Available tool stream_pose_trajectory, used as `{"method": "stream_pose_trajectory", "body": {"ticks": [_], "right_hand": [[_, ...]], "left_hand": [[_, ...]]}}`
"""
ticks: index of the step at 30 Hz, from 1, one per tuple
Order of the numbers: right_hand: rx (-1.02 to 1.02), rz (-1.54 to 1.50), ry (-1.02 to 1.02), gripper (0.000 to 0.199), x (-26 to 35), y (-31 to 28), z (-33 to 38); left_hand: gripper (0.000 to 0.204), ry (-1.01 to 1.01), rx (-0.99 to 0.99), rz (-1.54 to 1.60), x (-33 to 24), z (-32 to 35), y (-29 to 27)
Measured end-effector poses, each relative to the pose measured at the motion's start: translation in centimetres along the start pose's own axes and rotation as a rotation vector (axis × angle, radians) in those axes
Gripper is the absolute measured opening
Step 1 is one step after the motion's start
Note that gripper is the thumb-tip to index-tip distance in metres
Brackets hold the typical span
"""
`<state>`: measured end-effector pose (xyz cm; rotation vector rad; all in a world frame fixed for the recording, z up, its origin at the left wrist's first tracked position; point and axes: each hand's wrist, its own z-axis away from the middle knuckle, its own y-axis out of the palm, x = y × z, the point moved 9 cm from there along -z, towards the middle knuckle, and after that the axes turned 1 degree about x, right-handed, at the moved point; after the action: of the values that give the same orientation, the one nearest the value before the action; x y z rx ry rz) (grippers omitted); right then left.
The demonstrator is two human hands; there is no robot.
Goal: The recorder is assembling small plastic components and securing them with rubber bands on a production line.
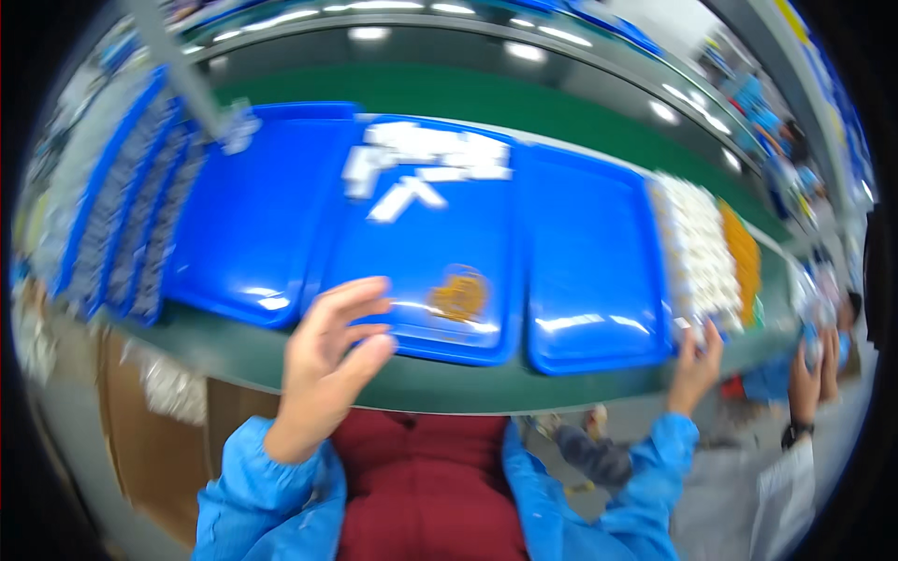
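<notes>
My left hand is open above the front left of the middle blue tray, its fingers spread and bent with nothing in them. Near it on that tray lies a small bunch of yellow-brown pieces, apparently in a clear bag. Several white rectangular blocks lie toward the tray's far side. My right hand reaches to the near end of the rows of small white pieces, right of another blue tray. Blur hides whether its fingertips grip anything.
A blue tray lies left, beside stacked blue trays of greyish pieces. Orange-yellow pieces lie far right. Beyond runs a green conveyor belt. A post rises at left. Another person's hands are close at right; a cardboard box is below.
</notes>
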<state>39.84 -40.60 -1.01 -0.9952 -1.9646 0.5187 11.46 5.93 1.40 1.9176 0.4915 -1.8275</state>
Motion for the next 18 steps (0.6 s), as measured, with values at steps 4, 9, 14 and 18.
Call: {"method": "stream_pose_trajectory", "body": {"ticks": [4, 9, 14, 18], "right_hand": [[0.085, -0.006, 0.026, 0.046, -2.9, -1.1, -0.5], [0.024, -0.067, -0.148, 0.034, 8.4, -1.3, -0.6], [0.531, -0.332, -0.689, 0.026, 30.2, 9.9, 2.9], [0.583, -0.369, -0.881, 0.017, 38.9, 18.3, 4.8]], "left_hand": [[0.045, 0.021, 0.122, -0.228, -0.5, -2.4, -4.0], [0.027, 0.402, -0.123, -0.939, -3.2, -10.0, -13.9], [0.027, 0.592, -0.189, -1.857, -2.3, -19.9, -18.8], [0.012, 0.546, -0.304, -1.991, -0.9, -24.1, -22.8]]}}
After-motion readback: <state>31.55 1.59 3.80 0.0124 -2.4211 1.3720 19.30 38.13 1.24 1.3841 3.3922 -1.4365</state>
